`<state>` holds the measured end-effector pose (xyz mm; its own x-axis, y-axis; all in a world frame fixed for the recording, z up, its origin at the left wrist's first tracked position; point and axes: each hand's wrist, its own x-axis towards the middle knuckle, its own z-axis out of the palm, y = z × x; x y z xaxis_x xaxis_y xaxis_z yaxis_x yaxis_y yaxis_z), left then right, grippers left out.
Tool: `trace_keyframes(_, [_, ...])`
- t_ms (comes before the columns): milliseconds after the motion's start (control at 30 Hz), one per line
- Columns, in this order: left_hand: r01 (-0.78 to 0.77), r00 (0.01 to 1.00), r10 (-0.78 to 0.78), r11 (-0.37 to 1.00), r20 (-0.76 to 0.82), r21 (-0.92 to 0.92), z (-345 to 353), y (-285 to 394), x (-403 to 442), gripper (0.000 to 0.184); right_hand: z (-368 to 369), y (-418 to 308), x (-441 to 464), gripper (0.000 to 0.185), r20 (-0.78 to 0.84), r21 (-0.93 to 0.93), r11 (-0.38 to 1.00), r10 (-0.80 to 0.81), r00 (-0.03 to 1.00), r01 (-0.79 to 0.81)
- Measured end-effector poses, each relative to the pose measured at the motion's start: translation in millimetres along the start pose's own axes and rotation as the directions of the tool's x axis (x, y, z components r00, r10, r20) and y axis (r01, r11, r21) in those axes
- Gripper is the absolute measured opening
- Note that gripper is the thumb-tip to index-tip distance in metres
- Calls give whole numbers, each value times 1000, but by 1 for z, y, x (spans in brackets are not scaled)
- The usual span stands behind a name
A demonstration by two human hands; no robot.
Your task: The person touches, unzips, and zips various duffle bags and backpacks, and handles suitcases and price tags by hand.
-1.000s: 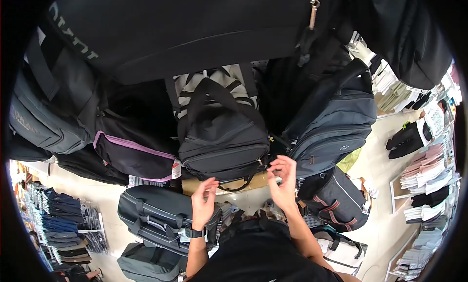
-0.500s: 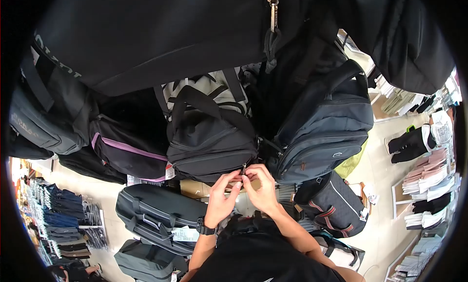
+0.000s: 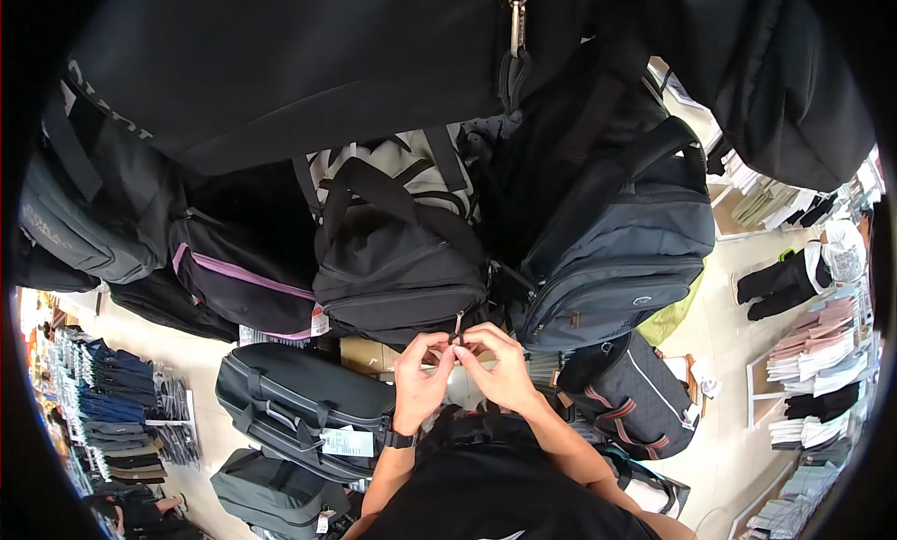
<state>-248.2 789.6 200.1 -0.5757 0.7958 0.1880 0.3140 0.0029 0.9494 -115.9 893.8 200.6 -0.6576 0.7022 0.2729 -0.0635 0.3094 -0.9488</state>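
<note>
Low in the middle of the head view, a black backpack (image 3: 402, 260) hangs with its top handle upward. A zipper pull (image 3: 458, 324) with a dark cord end dangles from its front pocket. My left hand (image 3: 422, 376) pinches the cord end of the pull from the left, thumb and fingertips together. From the right, my right hand (image 3: 498, 367) pinches the same cord end, its fingertips meeting those of the left. The fingers hide part of the cord. A dark watch (image 3: 400, 440) is on my left wrist.
Close overhead hangs a large black bag (image 3: 327, 63) with a metal zipper pull. Beside the backpack are a purple-trimmed bag (image 3: 248, 283) and a dark blue backpack (image 3: 621, 260). Duffel bags (image 3: 304, 405) lie below. At the right, a person (image 3: 794, 274) stands by shelves of folded clothes (image 3: 808, 353).
My hands have shifted slightly left, and the fingertips now meet lower on the pull's cord. More of the metal pull shows above them. The view has tilted a little.
</note>
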Motion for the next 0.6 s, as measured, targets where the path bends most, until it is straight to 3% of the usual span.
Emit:
trace_keyframes(100, [-49,998,50,998,-47,30,3,-3,-3,17,2,9,-2,10,-34,64,997,47,998,-45])
trace_keyframes(167, [44,993,-56,992,-107,-117,1,-6,-3,14,3,20,-3,6,-63,214,967,155,986,-139])
trace_keyframes(600, [188,982,-175,910,70,-370,2,-2,3,10,2,17,-5,11,-69,381,903,243,968,-200])
